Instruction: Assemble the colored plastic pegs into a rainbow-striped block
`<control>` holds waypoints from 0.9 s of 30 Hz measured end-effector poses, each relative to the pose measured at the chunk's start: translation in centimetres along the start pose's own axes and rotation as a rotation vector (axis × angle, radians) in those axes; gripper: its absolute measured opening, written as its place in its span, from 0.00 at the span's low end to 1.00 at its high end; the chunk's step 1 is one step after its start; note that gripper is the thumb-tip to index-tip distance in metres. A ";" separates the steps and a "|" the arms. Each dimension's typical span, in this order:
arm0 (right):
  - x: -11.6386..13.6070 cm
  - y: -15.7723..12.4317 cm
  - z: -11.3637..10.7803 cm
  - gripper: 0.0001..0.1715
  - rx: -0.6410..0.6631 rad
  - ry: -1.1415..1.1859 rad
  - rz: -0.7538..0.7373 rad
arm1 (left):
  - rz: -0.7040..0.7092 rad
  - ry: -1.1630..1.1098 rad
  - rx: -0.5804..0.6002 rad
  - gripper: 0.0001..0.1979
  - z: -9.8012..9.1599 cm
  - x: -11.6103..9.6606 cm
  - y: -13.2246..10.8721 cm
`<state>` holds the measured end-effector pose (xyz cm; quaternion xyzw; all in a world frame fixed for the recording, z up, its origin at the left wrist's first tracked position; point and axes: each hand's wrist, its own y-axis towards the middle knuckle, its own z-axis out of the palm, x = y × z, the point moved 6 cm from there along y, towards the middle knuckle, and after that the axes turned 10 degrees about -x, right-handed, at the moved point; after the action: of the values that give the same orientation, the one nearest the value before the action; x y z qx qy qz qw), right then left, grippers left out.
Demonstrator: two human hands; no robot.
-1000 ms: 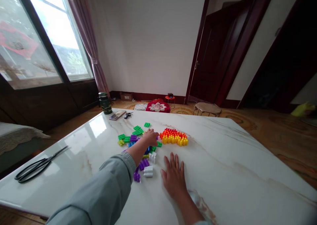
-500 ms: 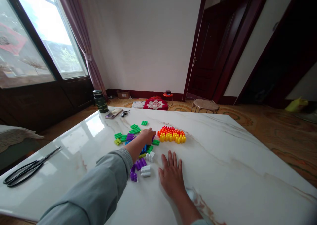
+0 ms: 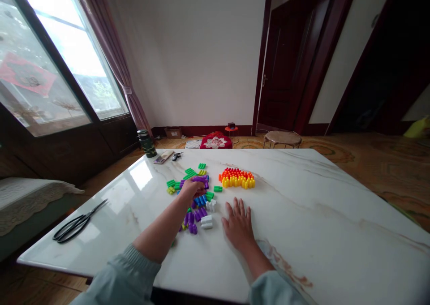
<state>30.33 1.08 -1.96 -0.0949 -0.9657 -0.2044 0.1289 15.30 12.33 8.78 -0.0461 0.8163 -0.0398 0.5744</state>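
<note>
Loose plastic bricks in green, purple, blue and white [image 3: 196,202] lie scattered mid-table on the white marble table [image 3: 302,206]. My left hand [image 3: 192,189] hovers over them, fingers curled round a purple brick [image 3: 199,179]. A joined slab of red, orange and yellow bricks [image 3: 237,178] sits just right of the pile. My right hand [image 3: 238,224] lies flat on the tabletop with fingers spread, close to two white bricks [image 3: 206,222]. A few green bricks [image 3: 190,173] lie farther back.
Black scissors [image 3: 78,224] lie near the table's left edge. A phone [image 3: 164,157], keys [image 3: 176,155] and a dark flask [image 3: 147,143] are at the far left corner. Beyond the table are a red cushion [image 3: 215,141], a small stool [image 3: 282,138] and dark doors.
My left hand has drawn back from beside the red-yellow slab toward the pile's middle and now grips a purple brick. My right hand stays flat. The camera has tilted.
</note>
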 end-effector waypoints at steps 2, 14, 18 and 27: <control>0.0 0.1 -0.1 0.32 -0.014 0.007 -0.003 | -0.110 -0.210 0.022 0.04 -0.3 0.1 -2.8; 0.2 5.3 -2.3 0.24 -0.128 0.250 0.165 | -0.571 -1.081 -0.081 0.10 -1.4 0.5 -8.8; 2.4 6.8 -0.7 0.26 -0.059 0.179 0.094 | -0.586 -1.108 -0.091 0.10 -0.7 0.8 -8.7; 6.9 6.4 -3.1 0.27 0.071 1.120 0.052 | -0.598 -1.151 -0.061 0.10 -0.2 0.6 -8.7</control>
<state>25.91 6.42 5.11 0.0089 -0.7534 -0.1877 0.6302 15.19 3.61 9.34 -0.3014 0.3307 -0.1438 0.8827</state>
